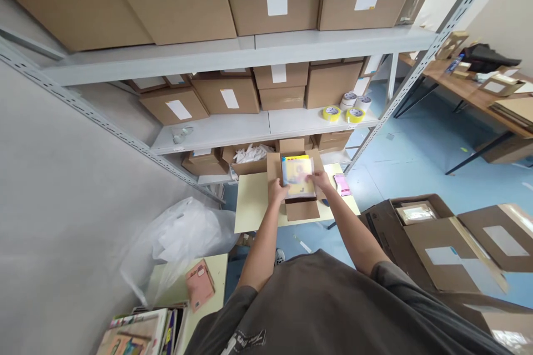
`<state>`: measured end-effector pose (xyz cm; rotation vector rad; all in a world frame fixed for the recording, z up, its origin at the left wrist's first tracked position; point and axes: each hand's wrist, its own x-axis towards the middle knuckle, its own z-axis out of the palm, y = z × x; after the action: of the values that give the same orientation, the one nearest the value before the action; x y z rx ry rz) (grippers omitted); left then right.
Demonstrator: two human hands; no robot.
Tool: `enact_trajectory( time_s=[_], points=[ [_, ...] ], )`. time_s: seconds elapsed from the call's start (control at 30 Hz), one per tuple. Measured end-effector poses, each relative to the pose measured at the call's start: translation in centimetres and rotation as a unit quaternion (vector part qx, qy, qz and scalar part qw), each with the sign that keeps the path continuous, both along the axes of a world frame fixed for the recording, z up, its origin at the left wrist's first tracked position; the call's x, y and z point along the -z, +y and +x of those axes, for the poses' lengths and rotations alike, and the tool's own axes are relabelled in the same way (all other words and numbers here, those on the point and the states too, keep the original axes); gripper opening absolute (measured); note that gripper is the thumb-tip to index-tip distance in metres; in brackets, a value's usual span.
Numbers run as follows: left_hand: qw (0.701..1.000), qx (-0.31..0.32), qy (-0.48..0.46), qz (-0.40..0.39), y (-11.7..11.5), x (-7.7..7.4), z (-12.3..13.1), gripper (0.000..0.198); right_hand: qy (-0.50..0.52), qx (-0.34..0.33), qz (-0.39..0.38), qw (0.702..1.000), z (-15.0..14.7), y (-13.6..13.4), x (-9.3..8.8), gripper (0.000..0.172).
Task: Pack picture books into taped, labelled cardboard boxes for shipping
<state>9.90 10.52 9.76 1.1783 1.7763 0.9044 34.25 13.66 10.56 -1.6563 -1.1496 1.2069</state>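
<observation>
On the pale yellow table (252, 199), a small cardboard box (302, 211) stands with its flaps folded out. A book in cloudy plastic wrap (298, 176), with a yellow and pale cover, is held over the box opening. My left hand (278, 191) grips its lower left edge. At its right edge, my right hand (320, 179) has thumb and fingers closed on it. Another bright yellow cover (302, 157) shows behind the book's top edge; how deep it lies in the box I cannot tell. A pink phone-like item (342, 184) lies right of the box.
Metal shelving (233, 61) with cartons rises ahead. Tape rolls (332, 113) sit on its middle shelf. White plastic bags (183, 230) bulge at the left, above a side table with a pink phone (200, 284) and books (141, 333). Open cartons (441, 249) stand at the right.
</observation>
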Motion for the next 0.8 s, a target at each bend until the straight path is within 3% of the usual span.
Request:
enact_trajectory(
  time_s=[0.07,0.13,0.23,0.4,0.5,0.6,0.7,0.8],
  points=[
    [0.994,-0.003,0.108,0.003,0.2,-0.4,-1.1,0.077,-0.133,0.017,0.002,0.991,0.5,0.1,0.0,0.026],
    [0.986,0.013,0.164,0.014,0.4,-0.9,-2.2,0.075,-0.2,0.024,0.009,0.979,1.1,0.0,0.2,0.032],
    [0.981,0.027,0.191,0.006,0.5,-1.1,-3.2,0.067,-0.205,0.008,0.021,0.979,1.5,-0.7,0.7,0.04],
    [0.983,0.007,0.178,-0.05,0.8,-0.3,-3.9,0.074,-0.143,-0.008,0.026,0.989,0.8,-1.6,1.4,0.046],
    [0.988,-0.033,0.137,-0.07,0.7,0.5,-4.7,0.072,-0.099,-0.002,0.052,0.994,0.6,-1.6,1.6,0.049],
    [0.996,-0.037,0.042,-0.066,0.1,1.0,-5.6,0.055,-0.052,0.025,0.088,0.994,1.5,-1.6,2.0,0.055],
    [0.997,0.015,-0.069,0.021,-1.0,1.1,-5.1,0.054,-0.031,0.074,0.079,0.994,3.1,-2.2,3.0,0.071],
    [0.984,0.111,-0.119,0.069,-2.1,1.2,-2.7,0.08,0.007,0.131,0.041,0.99,4.9,-3.4,4.3,0.087]
  ],
)
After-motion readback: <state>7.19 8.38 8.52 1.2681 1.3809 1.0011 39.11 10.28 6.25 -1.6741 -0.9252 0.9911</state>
